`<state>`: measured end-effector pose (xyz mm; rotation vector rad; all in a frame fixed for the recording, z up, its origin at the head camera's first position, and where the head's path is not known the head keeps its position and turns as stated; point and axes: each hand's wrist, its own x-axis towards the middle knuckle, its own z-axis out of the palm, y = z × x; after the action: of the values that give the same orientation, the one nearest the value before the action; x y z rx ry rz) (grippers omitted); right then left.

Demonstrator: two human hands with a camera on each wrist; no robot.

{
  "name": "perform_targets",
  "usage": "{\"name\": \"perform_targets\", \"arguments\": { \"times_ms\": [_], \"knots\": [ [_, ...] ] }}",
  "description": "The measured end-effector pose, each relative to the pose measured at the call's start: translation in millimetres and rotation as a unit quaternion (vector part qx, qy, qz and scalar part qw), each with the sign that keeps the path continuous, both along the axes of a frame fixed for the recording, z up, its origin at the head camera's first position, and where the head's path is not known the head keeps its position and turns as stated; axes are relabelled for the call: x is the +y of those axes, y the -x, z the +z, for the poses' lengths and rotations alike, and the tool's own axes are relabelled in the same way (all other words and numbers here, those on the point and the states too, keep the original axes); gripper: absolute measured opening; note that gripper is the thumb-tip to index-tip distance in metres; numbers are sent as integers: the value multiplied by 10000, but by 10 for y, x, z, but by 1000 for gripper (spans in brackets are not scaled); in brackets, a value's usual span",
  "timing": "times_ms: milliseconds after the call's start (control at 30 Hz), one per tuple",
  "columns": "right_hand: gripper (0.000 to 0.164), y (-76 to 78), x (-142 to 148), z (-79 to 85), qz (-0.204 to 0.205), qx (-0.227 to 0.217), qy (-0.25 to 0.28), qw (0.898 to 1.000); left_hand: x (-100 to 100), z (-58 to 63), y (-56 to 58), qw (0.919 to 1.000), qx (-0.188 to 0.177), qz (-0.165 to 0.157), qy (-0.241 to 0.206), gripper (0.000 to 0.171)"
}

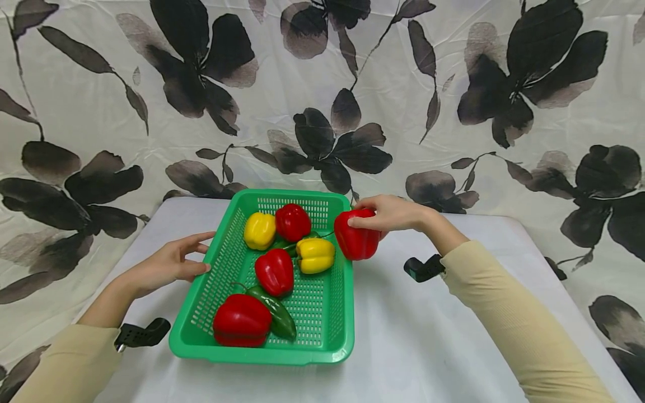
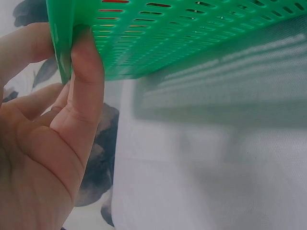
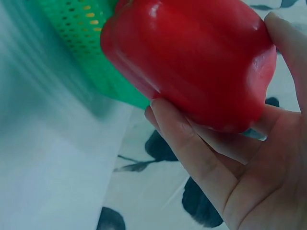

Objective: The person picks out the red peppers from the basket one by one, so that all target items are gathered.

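Observation:
My right hand [image 1: 393, 212] grips a large red bell pepper [image 1: 356, 242] at the right rim of a green plastic basket [image 1: 349, 319]. In the right wrist view, the thumb and fingers close around that pepper [image 3: 192, 62]. On the basket's left side, my left hand [image 1: 168, 264] pinches the rim, as the left wrist view shows with the rim between thumb and fingers. Inside lie more red bell peppers [image 1: 274, 272], two yellow bell peppers [image 1: 316, 256] and a long green pepper [image 1: 272, 310]. Another green pepper [image 1: 289, 248] is partly hidden among the others.
The basket is over a table with a white cloth [image 1: 418, 336]. Behind the table hangs a white curtain [image 1: 403, 33] with dark flowers. A black wrist camera [image 1: 143, 333] is strapped to the left wrist, another [image 1: 423, 268] to the right.

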<state>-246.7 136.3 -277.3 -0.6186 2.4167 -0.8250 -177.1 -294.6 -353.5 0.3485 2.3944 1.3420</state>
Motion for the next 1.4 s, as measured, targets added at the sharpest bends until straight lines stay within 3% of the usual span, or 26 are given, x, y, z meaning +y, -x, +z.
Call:
{"name": "perform_targets", "arguments": {
  "times_ms": [467,1133,1400],
  "knots": [
    [55,88,235,-89,-451,249,-27,9987,-4,-8,5,10000,67,40,35,72],
    [53,159,351,-537,-1137,668,-270,9909,6,-2,-5,9999,78,59,43,72],
    [56,181,390,-667,-1382,599,-343,9880,8,7,-16,9999,106,62,68,73]
  ]
}}
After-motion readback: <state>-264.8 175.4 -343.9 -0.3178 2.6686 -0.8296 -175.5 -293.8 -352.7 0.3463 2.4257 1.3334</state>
